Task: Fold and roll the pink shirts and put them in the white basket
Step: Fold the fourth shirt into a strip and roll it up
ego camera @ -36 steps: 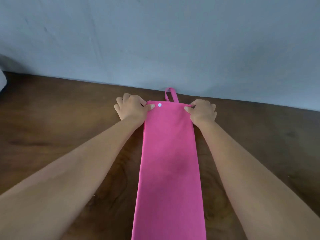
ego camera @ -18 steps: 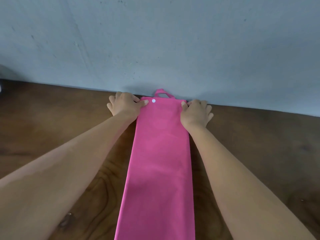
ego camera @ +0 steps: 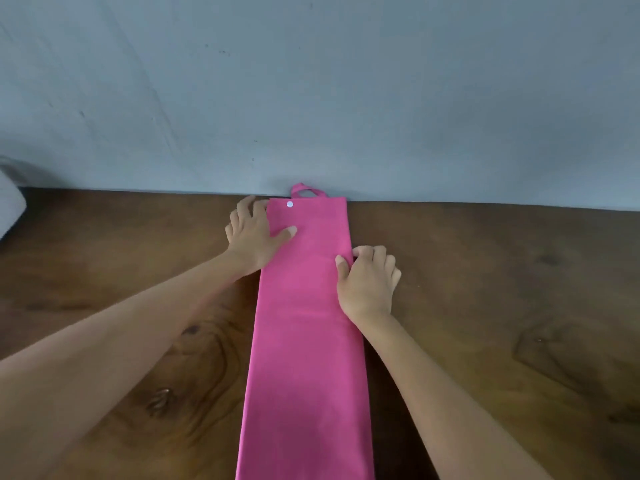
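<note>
- Pink shirt (ego camera: 304,341), folded into a long narrow strip, lies flat on the wooden table (ego camera: 485,306), running between both hands.
- Right hand (ego camera: 369,282) has curled fingers at the strip's right edge, thumb on the fabric, pinching it.
- Farther up, left hand (ego camera: 254,233) presses the left edge, fingers spread, thumb flat.
- Beyond its fingertips: white snap button (ego camera: 290,204), then pink loop (ego camera: 305,191) against the wall (ego camera: 311,98).

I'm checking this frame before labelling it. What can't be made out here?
- Pink shirt, head view: its near end is cut off by the bottom edge.
- White basket: not in view. A pale object is cropped by the left edge; what it is cannot be told.
- Right hand: fingers curl at the shirt's edge; a real pinch cannot be told.
- Left hand: the palm hides the shirt's left edge.
</note>
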A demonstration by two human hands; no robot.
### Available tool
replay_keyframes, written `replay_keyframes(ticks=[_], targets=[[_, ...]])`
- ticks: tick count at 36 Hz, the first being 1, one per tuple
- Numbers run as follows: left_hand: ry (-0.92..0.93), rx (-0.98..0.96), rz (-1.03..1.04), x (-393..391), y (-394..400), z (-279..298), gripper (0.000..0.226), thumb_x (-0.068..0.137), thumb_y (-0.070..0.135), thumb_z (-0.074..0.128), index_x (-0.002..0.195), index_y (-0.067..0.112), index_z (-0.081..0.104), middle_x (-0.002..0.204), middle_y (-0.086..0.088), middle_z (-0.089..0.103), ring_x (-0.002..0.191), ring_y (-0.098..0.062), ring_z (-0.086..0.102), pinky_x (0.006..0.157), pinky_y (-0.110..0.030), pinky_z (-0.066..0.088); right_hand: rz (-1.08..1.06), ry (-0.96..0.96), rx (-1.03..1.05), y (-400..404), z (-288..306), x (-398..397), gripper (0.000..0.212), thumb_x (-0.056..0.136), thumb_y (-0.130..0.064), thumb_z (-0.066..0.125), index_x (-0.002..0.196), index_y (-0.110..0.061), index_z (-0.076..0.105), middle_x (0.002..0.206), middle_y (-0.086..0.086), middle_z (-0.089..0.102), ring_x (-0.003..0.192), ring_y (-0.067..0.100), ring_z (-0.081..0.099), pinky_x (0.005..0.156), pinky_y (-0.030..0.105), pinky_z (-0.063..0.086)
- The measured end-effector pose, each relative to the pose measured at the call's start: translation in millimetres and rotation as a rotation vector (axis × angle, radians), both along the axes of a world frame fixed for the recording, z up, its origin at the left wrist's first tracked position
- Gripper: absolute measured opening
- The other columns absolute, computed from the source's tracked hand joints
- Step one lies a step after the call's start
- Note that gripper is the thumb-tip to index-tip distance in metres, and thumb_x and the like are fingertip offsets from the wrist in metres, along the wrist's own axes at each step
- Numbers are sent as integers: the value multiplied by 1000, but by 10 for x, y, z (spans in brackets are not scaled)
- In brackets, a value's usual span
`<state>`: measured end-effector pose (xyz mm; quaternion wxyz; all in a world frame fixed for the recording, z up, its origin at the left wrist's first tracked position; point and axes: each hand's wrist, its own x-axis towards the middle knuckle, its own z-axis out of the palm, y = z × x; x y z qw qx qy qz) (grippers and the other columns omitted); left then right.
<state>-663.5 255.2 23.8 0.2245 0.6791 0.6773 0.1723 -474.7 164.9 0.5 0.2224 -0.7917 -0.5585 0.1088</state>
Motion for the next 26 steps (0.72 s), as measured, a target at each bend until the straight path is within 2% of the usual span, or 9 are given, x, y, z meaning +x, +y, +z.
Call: replay_keyframes(ticks=[3,8,13,16,20,23,26], targets=[[47,105,-237,-44,-328,-33,77,94,60,56,156,23,30,164,-6,16,153,-28,10,121,-52,14,4,8,7,-232,9,-8,34,101,-47,49,122,-21,56,121,-2,49,115,20,43,102,36,28],[193,205,-606,-95,-802,-112,79,90,74,27,156,30,34,168,3,17,156,-19,1,125,-51,10,-11,5,2,-737,34,-38,33,101,-46,48,122,-21,56,120,-2,49,113,20,43,102,37,29],[310,222,-858,-78,-1023,-202,72,98,72,19,161,38,16,170,6,5,157,-16,-4,127,-45,7,-60,13,-5,-1276,42,-104,29,101,-45,50,117,-23,58,118,-4,51,109,19,44,98,37,33],[376,197,-911,-50,-1073,-193,66,100,67,14,160,43,5,170,6,-2,156,-18,-8,126,-46,1,-98,17,-1,-1610,59,-164,26,101,-43,52,115,-23,59,117,-4,51,109,18,44,97,36,32],[438,217,-893,-56,-1089,-212,70,95,73,0,159,45,-4,170,5,-7,156,-21,-11,126,-50,-1,-123,20,-1,-2024,55,-265,28,100,-44,51,116,-22,58,113,-10,47,103,13,42,93,33,33],[428,188,-892,-47,-1081,-207,72,93,76,-2,159,46,-6,170,5,-8,156,-20,-13,126,-52,0,-153,16,12,-2312,38,-344,31,99,-43,55,117,-18,59,109,-11,45,97,9,35,87,31,30],[430,185,-885,-37,-1091,-192,72,93,75,0,159,46,-5,170,6,-7,156,-20,-12,126,-51,-1,-197,30,13,-2597,50,-437,35,96,-45,58,117,-17,60,111,-6,52,98,12,41,88,33,34]])
